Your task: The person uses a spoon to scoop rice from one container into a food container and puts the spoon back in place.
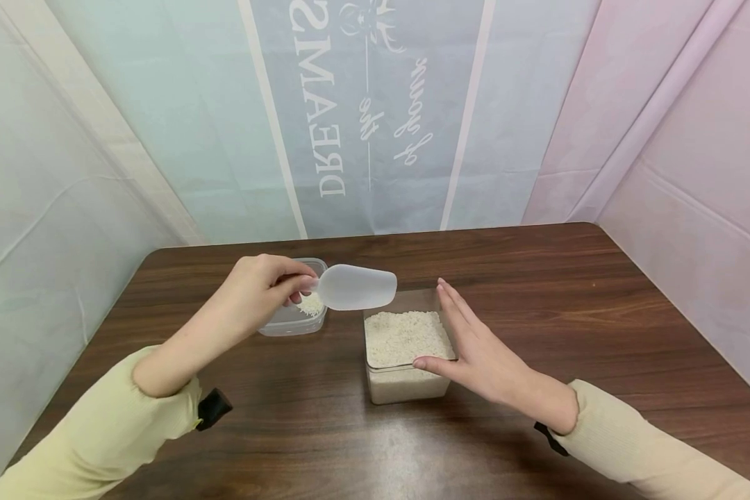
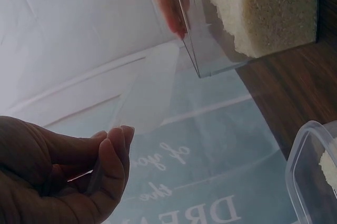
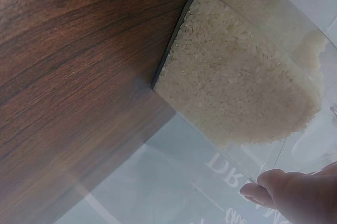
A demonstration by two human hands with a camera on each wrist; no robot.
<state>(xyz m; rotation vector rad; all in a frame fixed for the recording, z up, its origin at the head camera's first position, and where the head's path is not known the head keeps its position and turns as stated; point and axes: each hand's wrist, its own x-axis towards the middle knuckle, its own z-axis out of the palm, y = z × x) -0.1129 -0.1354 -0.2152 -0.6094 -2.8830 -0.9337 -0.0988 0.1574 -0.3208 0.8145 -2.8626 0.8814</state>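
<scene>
Hands: left pinches scoop between lidless tub and rice container, right flat against it.

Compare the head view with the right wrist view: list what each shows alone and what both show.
Head only: the left hand pinching the handle of a white scoop, a small tub with a little rice behind it, both sleeves, the whole table.

Right wrist only: a close look at the rice grains heaped against the clear wall.

Both: the rice box, the right hand at its side, the printed backdrop, the wood tabletop.
</scene>
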